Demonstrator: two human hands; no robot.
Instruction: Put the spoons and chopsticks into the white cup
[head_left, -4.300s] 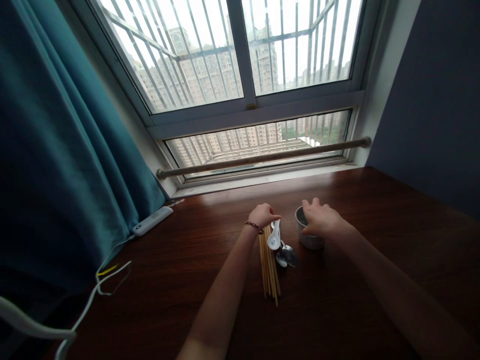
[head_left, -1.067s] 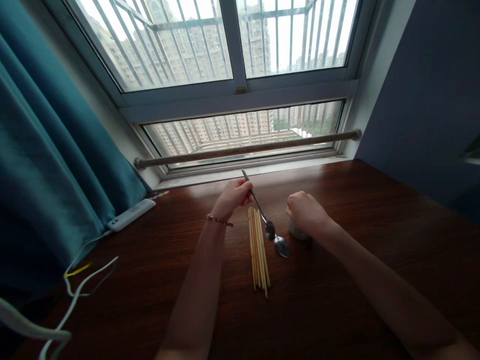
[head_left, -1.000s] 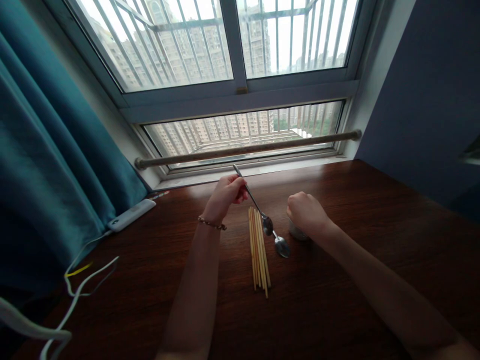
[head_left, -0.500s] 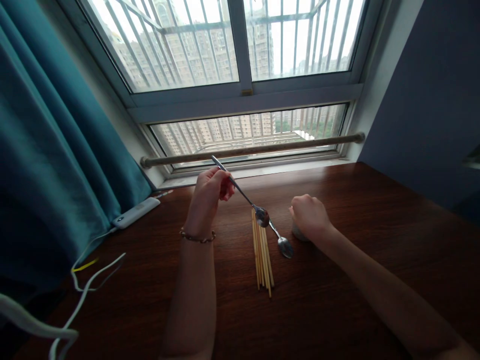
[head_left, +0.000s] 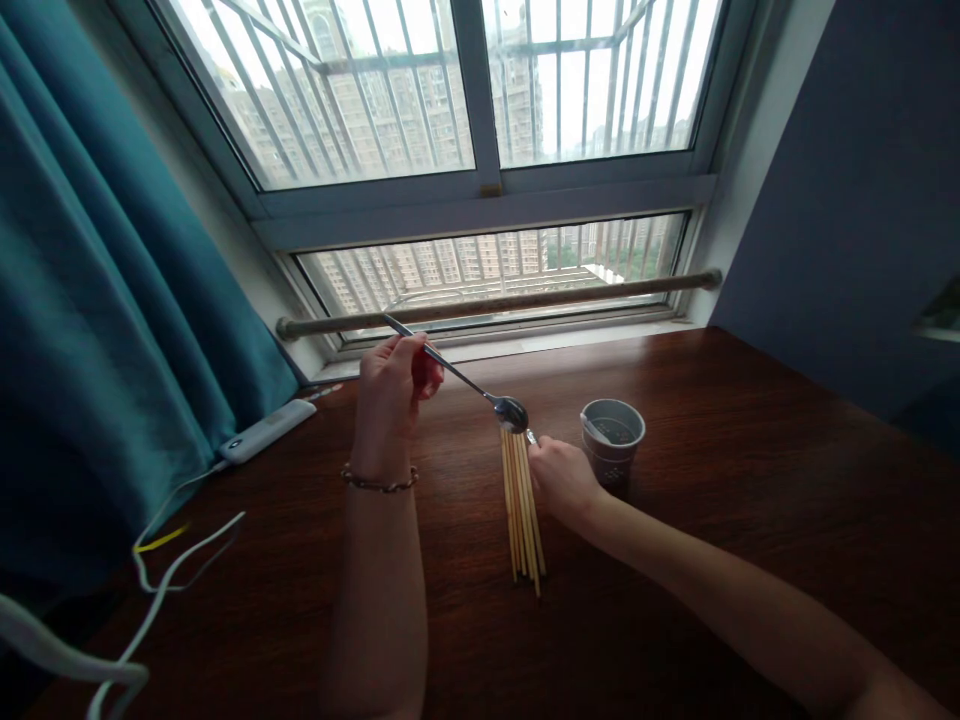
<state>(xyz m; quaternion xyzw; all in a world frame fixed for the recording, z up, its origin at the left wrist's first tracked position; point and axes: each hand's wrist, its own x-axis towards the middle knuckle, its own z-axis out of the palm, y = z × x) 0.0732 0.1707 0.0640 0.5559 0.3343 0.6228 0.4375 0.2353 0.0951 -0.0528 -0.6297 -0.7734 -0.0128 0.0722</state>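
My left hand (head_left: 390, 395) is closed around the handle of a long metal spoon (head_left: 466, 380). It holds this spoon in the air, slanting down to the right, with the bowl over the upper ends of the chopsticks. My right hand (head_left: 564, 480) has its fingers closed on a second metal spoon (head_left: 532, 437); only a short shiny piece shows, the rest being hidden under the hand. A bundle of several pale wooden chopsticks (head_left: 523, 515) lies on the table, just left of my right hand. Right of that hand stands a grey cup (head_left: 613, 468), upright, with dark specks inside.
The brown wooden table (head_left: 735, 480) reaches to a window with a horizontal rail (head_left: 495, 303). A white power strip (head_left: 268, 432) with white cables (head_left: 171, 580) lies at the left, beside a teal curtain (head_left: 150, 250). A dark wall (head_left: 847, 230) rises at the right.
My right hand has moved left from the cup onto the spoon lying beside the chopsticks, uncovering the cup. My left hand has shifted slightly left with its spoon.
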